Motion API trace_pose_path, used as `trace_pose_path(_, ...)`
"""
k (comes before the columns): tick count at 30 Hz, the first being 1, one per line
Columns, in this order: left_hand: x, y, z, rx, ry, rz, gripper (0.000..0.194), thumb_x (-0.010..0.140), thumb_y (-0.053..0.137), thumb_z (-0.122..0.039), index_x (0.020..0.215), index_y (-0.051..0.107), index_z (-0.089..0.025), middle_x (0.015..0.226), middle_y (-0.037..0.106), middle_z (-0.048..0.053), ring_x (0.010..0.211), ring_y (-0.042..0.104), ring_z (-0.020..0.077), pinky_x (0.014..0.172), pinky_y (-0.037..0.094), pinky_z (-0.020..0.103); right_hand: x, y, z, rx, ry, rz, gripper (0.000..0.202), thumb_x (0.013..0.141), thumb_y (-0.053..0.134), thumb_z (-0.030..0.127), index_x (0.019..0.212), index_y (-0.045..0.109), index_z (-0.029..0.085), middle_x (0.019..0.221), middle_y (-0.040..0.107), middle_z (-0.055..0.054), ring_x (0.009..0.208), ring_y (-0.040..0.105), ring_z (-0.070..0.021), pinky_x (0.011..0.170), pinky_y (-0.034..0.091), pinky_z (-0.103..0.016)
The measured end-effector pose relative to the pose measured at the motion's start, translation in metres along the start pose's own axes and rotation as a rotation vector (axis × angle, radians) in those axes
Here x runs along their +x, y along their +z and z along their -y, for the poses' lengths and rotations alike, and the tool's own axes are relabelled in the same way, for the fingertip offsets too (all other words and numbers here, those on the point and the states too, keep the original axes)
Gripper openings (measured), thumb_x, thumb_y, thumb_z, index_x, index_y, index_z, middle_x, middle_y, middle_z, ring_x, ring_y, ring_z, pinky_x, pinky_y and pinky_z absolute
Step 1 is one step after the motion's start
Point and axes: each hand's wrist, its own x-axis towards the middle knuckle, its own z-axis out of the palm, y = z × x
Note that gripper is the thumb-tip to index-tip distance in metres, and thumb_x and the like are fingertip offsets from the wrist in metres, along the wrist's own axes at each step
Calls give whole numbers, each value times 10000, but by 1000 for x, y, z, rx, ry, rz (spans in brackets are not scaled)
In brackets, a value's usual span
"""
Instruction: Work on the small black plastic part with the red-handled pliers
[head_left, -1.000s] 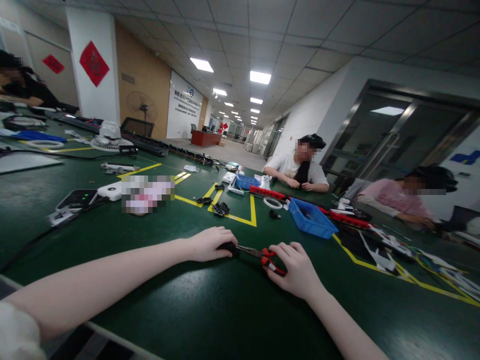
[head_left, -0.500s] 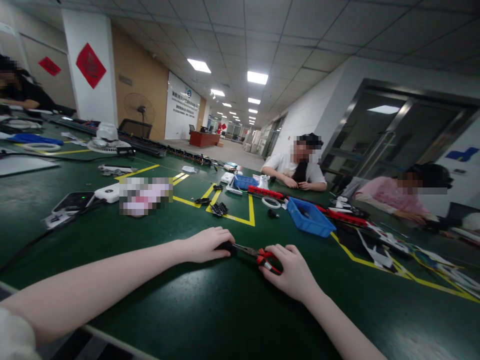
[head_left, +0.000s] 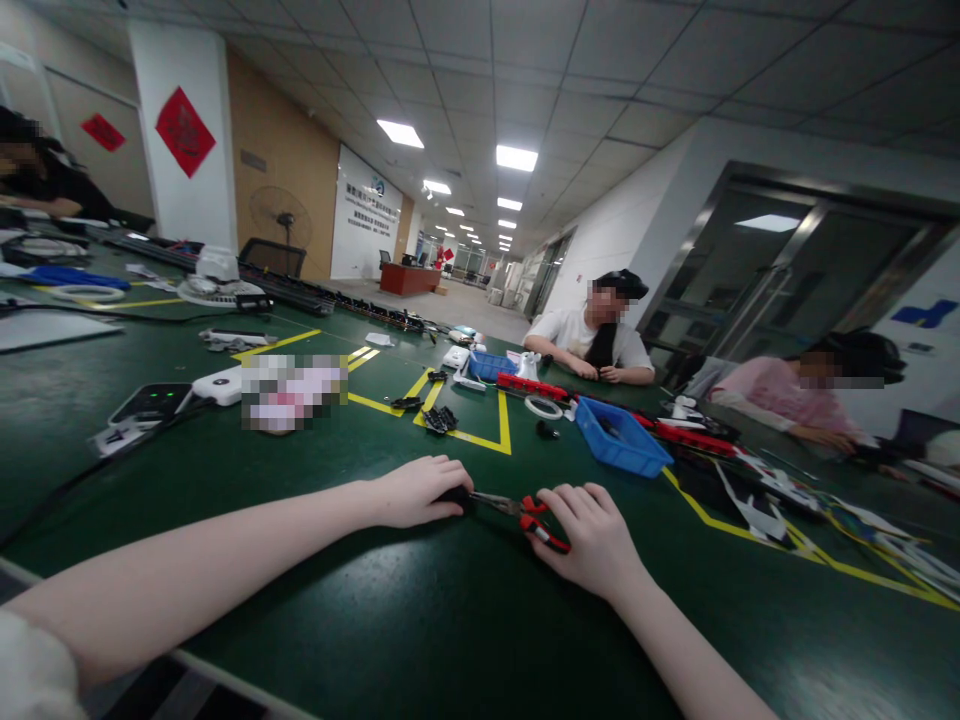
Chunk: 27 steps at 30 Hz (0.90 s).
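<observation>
Over the green table (head_left: 360, 610), my left hand (head_left: 421, 490) is closed around a small black part (head_left: 456, 495), mostly covered by the fingers. My right hand (head_left: 589, 535) holds red-handled pliers (head_left: 541, 525), its fingers around the handles, which are spread apart. The metal jaws point left and meet the black part at my left fingertips; whether they grip it cannot be made out. Beyond my hands, small black parts (head_left: 439, 419) lie by yellow tape, and a round black piece (head_left: 547, 430) sits near the blue tray (head_left: 622, 450).
A phone (head_left: 296, 395), a white device (head_left: 217, 386) and a black cable lie at the left. Red strips (head_left: 690, 440) and wires run along the right side. Two people sit across the table at the right, and another person is at the far left.
The handles of the pliers are spread wider, and my right hand has shifted slightly right. My left hand keeps its hold on the black part.
</observation>
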Motion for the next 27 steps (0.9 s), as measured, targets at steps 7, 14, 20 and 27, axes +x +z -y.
trace_pose_path(7,0,1,2,-6,-16,-7,206,903,549,-297,1078,532,-191,1028,603,63,937,562,216,804,442,328,0,5,4,-55,-13,-125,364,793,591,366,1087,621,154,975,675,-93,907,606,-233,981,327,-455)
trace_pose_path(14,-1,1,3,-7,38,-6,213,924,524,-283,1121,536,-202,1091,601,67,982,564,217,845,438,334,2,11,-3,-54,-6,-134,416,844,568,357,1175,562,105,1079,617,-158,1013,551,-267,901,425,-414)
trace_pose_path(20,0,3,3,-75,55,-18,237,914,536,-236,1149,547,-205,1142,607,70,1076,550,214,924,440,333,1,11,-6,7,-15,-72,403,851,567,384,1158,558,123,1071,618,-150,967,564,-256,812,472,-382)
trace_pose_path(27,-1,6,5,-88,-31,6,310,907,540,-246,1214,525,-206,1141,616,80,1065,578,217,924,459,342,-1,13,-6,40,5,3,401,811,607,423,1099,594,144,1030,642,-126,918,582,-240,760,479,-358)
